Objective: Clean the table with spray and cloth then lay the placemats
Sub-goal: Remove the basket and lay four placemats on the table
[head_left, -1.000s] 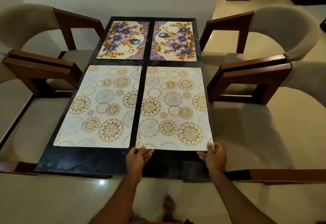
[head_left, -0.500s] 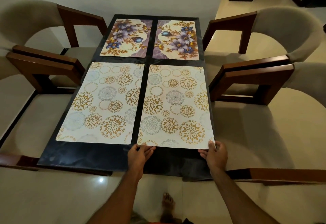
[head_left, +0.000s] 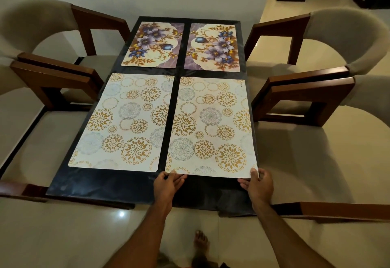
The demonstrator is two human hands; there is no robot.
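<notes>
I stand at the six o'clock end of a dark glossy bench (head_left: 105,185) with four placemats laid on it in a two-by-two grid. At eleven and one o'clock lie two floral placemats (head_left: 153,45), purple and blue flowers on cream, side by side with a narrow dark gap between them. Nearer me lie two cream placemats with gold circles: the left one (head_left: 124,124) lies flat and untouched, while I hold the right one (head_left: 213,126) by its near edge. My left hand (head_left: 167,184) pinches its near left corner, thumb on top, and my right hand (head_left: 256,183) pinches its near right corner the same way, so I can square the mat with its neighbour and the bench's edge. Its right edge runs close to the bench's right edge. Four cushioned wooden chairs (head_left: 329,90) stand pushed in, two on each side. No spray or cloth is in view, so I judge the cleaning done and this the last mat.
</notes>
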